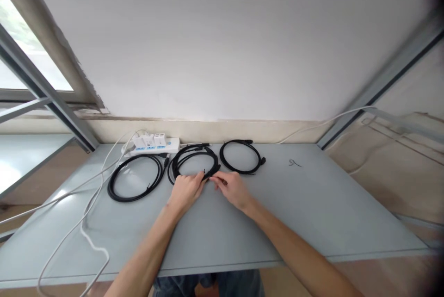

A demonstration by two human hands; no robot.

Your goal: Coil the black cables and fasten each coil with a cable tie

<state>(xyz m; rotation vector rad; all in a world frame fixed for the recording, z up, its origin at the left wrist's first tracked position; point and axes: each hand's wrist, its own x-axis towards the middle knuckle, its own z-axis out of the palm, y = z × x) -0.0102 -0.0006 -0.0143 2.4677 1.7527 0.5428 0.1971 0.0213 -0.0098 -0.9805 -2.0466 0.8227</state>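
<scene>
place: perhaps a bare workroom | cues: grey table (312, 213), metal frame (381, 79), power strip (156, 145)

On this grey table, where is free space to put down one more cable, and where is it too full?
Free: the table right of the right coil, and the near strip before both hands. Crowded: the far left, around the power strip, left coil and white cords.

We are showing two bare forearms, no sleeves reaching them, no watch or rings visible on our left hand (185, 190) or right hand (233, 190); we are wearing blue jeans (208, 284).
</scene>
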